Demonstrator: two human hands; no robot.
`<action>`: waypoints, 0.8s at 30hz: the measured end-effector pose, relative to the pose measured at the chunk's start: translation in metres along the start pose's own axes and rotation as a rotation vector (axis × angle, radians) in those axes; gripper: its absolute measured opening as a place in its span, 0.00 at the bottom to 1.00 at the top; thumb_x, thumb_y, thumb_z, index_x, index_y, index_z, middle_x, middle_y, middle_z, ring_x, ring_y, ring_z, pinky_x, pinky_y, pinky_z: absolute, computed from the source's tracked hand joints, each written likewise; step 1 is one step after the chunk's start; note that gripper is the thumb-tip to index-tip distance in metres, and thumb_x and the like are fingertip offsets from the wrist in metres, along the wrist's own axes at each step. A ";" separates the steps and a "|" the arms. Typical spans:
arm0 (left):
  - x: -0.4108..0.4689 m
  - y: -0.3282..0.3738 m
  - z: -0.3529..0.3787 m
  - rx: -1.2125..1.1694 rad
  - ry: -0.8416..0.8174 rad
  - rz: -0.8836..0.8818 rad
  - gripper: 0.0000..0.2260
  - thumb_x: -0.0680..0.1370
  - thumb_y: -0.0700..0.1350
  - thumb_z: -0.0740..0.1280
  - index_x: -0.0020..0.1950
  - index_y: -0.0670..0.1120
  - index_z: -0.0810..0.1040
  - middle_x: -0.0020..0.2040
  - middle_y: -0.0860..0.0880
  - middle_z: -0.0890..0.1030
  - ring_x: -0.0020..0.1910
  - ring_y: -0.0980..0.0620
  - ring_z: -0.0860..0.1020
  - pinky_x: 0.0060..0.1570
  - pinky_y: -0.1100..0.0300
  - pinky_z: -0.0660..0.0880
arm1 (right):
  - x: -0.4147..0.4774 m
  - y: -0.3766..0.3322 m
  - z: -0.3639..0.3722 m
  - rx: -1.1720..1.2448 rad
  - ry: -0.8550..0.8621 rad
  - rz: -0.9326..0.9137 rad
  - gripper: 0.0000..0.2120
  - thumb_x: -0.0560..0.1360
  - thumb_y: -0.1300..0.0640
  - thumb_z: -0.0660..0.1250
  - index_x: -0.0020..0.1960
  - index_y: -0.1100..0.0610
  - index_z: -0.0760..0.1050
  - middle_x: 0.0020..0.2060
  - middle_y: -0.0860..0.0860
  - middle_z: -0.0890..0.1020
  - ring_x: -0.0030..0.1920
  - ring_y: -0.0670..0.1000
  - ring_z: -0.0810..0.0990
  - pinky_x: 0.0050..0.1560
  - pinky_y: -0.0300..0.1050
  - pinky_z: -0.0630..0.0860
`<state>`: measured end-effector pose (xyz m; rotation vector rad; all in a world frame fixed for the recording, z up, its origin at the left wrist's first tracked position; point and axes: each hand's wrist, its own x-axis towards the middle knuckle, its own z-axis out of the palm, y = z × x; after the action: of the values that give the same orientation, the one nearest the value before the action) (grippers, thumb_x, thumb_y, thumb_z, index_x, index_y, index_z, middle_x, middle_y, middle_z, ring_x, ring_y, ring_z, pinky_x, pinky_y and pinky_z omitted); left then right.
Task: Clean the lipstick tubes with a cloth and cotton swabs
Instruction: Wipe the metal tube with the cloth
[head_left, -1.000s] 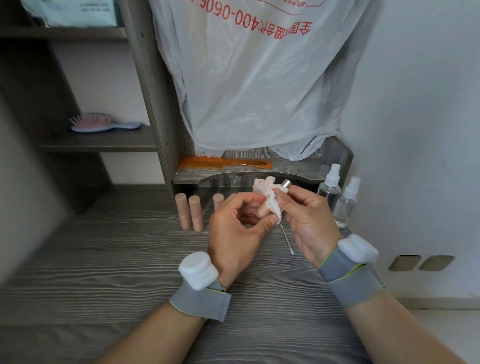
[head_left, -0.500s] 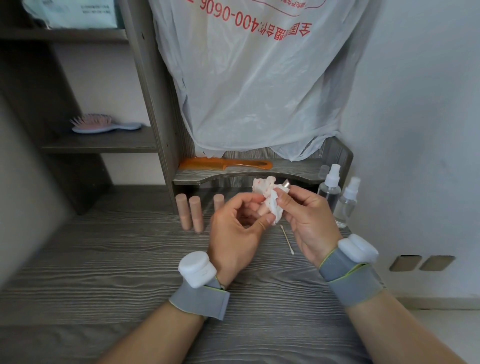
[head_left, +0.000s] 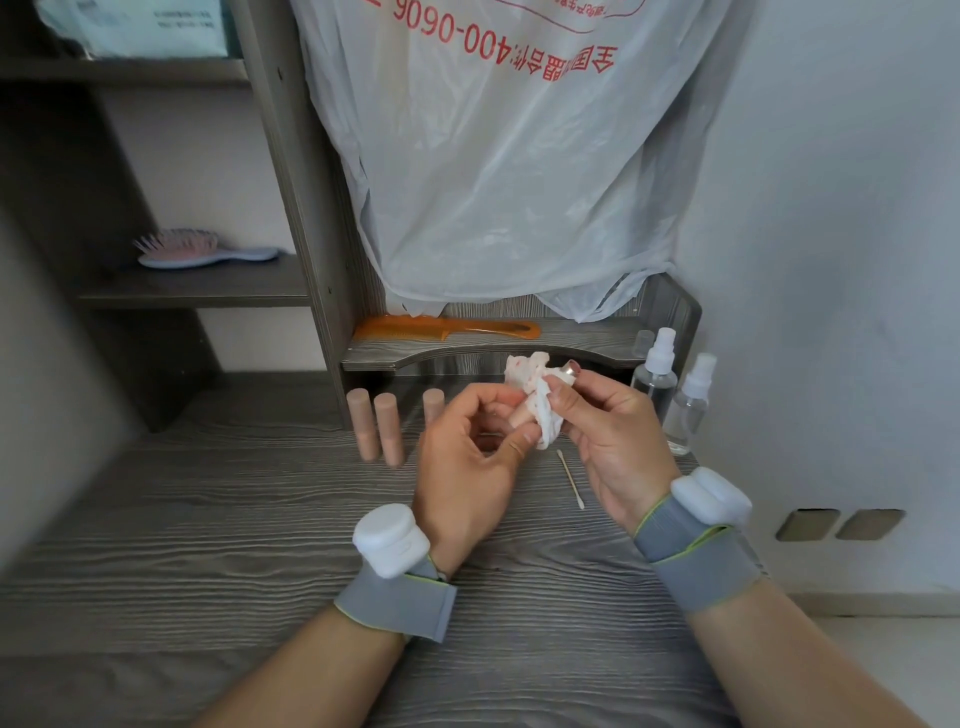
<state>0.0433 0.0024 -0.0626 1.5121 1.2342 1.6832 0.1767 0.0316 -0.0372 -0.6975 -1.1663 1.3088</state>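
My left hand (head_left: 467, 462) pinches the pink base of an open lipstick tube (head_left: 519, 417) above the desk. A white cloth (head_left: 537, 405) with red smears is wrapped round the tube, and my right hand (head_left: 608, 441) grips the cloth against it. The tube's silver end (head_left: 570, 372) sticks out past my right fingers. Three pink lipstick tubes (head_left: 387, 434) stand upright on the desk to the left of my hands. One cotton swab (head_left: 570, 479) lies on the desk between my wrists.
Two clear spray bottles (head_left: 655, 379) stand at the right near the wall. An orange comb (head_left: 452, 328) lies on the low shelf under a hanging plastic bag (head_left: 509, 156). A hairbrush (head_left: 202, 250) rests on the left shelf. The grey wooden desk (head_left: 208, 519) spreads in front.
My hands stay in nearly the same place. The cloth has shifted slightly on the tube under my right fingers.
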 end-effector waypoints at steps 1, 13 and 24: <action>0.000 0.000 0.000 -0.008 -0.004 0.005 0.13 0.73 0.38 0.74 0.50 0.55 0.80 0.42 0.50 0.82 0.42 0.48 0.81 0.47 0.53 0.81 | 0.000 0.000 0.000 -0.001 0.001 0.000 0.08 0.67 0.57 0.72 0.45 0.58 0.85 0.45 0.58 0.85 0.48 0.55 0.83 0.55 0.50 0.79; 0.000 -0.001 0.000 -0.003 -0.022 0.004 0.12 0.74 0.38 0.73 0.53 0.52 0.80 0.44 0.49 0.82 0.43 0.47 0.81 0.48 0.50 0.81 | 0.000 0.000 0.000 -0.025 0.002 0.001 0.09 0.67 0.56 0.73 0.46 0.58 0.85 0.46 0.59 0.86 0.49 0.55 0.83 0.56 0.51 0.79; 0.001 -0.004 -0.001 -0.027 -0.037 -0.019 0.10 0.74 0.41 0.73 0.54 0.51 0.80 0.45 0.47 0.82 0.45 0.45 0.81 0.50 0.47 0.80 | -0.001 -0.001 0.000 -0.083 -0.009 -0.041 0.07 0.68 0.57 0.73 0.45 0.57 0.85 0.44 0.57 0.86 0.46 0.53 0.84 0.50 0.46 0.80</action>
<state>0.0415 0.0045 -0.0654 1.5037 1.1981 1.6458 0.1776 0.0302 -0.0365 -0.7250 -1.2422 1.2364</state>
